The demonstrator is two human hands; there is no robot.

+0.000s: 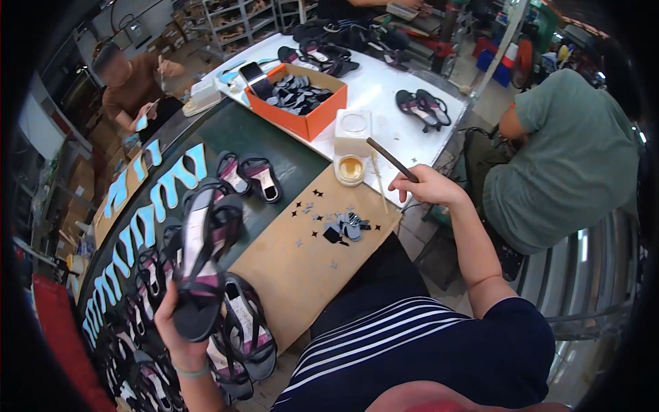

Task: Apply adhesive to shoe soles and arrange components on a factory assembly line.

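My left hand [177, 328] grips a black strappy sandal [195, 240] by its end, lifted over other sandals at the left. The sandal has a pale insole and dark straps with purplish parts. In my right hand [434, 187], a slim dark stick [392, 160] is pinched between the fingers, slanting up to the left. Its kind is not clear. Just left of that hand stands an open jar [350, 169] with amber contents. Below it, small dark and grey star-shaped pieces [317, 193] and a little heap of grey and black pieces [349, 226] lie on a brown board [281, 275].
Many sandals [248, 323] and a row of light blue pieces [143, 223] cover the green table's left side. An orange box [298, 122] of dark pieces and a white container [353, 130] stand beyond. One person [563, 158] sits at right, another [141, 86] far left.
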